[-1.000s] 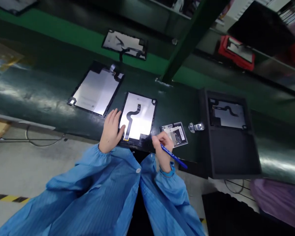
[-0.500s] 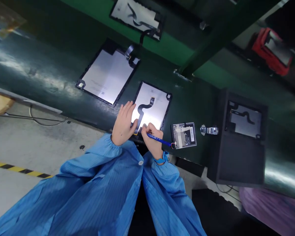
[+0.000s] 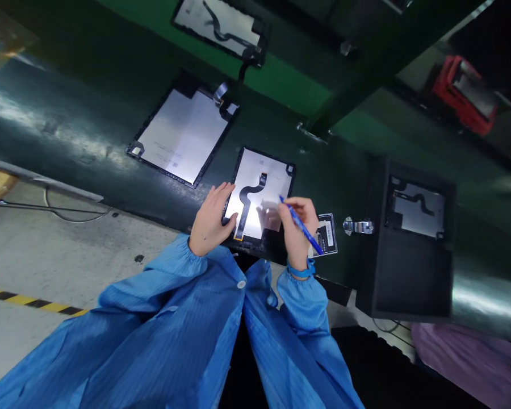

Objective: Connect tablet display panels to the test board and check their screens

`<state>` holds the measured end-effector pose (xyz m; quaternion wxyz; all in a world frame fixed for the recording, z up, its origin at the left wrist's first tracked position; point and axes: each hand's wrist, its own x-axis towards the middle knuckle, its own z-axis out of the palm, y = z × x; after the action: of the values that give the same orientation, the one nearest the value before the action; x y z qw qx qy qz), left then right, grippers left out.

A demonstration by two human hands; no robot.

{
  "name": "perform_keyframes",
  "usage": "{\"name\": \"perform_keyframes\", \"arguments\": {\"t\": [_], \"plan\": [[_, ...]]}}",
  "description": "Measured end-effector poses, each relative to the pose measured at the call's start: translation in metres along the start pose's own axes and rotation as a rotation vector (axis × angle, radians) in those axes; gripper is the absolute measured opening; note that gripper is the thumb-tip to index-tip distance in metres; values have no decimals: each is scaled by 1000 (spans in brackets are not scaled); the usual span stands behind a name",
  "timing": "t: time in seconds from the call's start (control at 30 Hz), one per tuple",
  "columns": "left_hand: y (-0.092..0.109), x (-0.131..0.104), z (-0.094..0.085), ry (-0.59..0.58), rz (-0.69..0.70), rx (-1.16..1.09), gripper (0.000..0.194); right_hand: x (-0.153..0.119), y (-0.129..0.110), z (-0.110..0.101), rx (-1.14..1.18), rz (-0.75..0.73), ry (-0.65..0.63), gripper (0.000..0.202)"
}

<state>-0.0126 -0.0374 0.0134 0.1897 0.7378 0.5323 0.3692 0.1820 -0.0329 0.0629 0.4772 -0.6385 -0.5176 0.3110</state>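
Observation:
A tablet screen panel (image 3: 272, 170) lies with its silvery back up near the bench's front edge. Along it runs a black S-shaped flex cable (image 3: 246, 199) with a gold-edged lower end. My left hand (image 3: 213, 218) rests flat on the panel's left edge, fingers stretched out. In my right hand (image 3: 298, 227), over the panel's right side, is a blue pen (image 3: 301, 226), its tip pointing up and left. A small circuit board (image 3: 330, 234) on a black-and-white backing lies partly hidden behind that hand.
A larger screen panel (image 3: 183, 136) lies to the left, and another panel (image 3: 219, 28) is at the back. On the right stand a metal clip-like piece (image 3: 358, 226) and a black foam box (image 3: 413, 278) holding a panel (image 3: 419, 207). A green post (image 3: 349, 85) rises behind.
My right hand has moved right and up with the pen, off the panel's lower edge, uncovering the cable's end and now covering part of the circuit board. My left hand stays on the panel.

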Motion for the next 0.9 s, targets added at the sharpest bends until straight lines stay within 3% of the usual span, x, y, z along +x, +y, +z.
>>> {"name": "perform_keyframes", "arguments": {"t": [0.1,0.27,0.37,0.5,0.57,0.7,0.77,0.83,0.9], "plan": [[0,0,-1,-6,7,-23,56,28,2,-4,-34,-11,-83,22],[1,-1,-3,-2,-30,-67,50,53,16,20,-124,-141,-213,16],[8,5,-8,49,-115,-93,35,54,10,28,-66,-141,-216,10],[29,26,-19,62,-183,-257,22,38,-15,12,28,-131,-141,14],[40,40,-23,-82,-185,-476,19,25,-27,-2,106,-125,-179,18],[57,58,-26,-615,-251,-940,16,-2,-37,-29,278,-225,-331,26],[64,61,-24,-826,-307,-1077,20,-13,-36,-40,318,-294,-388,29],[70,59,-20,-928,-341,-1143,23,-22,-30,-52,311,-325,-420,29],[75,54,-15,-915,-336,-1122,23,-27,-18,-66,251,-306,-402,24]]}}
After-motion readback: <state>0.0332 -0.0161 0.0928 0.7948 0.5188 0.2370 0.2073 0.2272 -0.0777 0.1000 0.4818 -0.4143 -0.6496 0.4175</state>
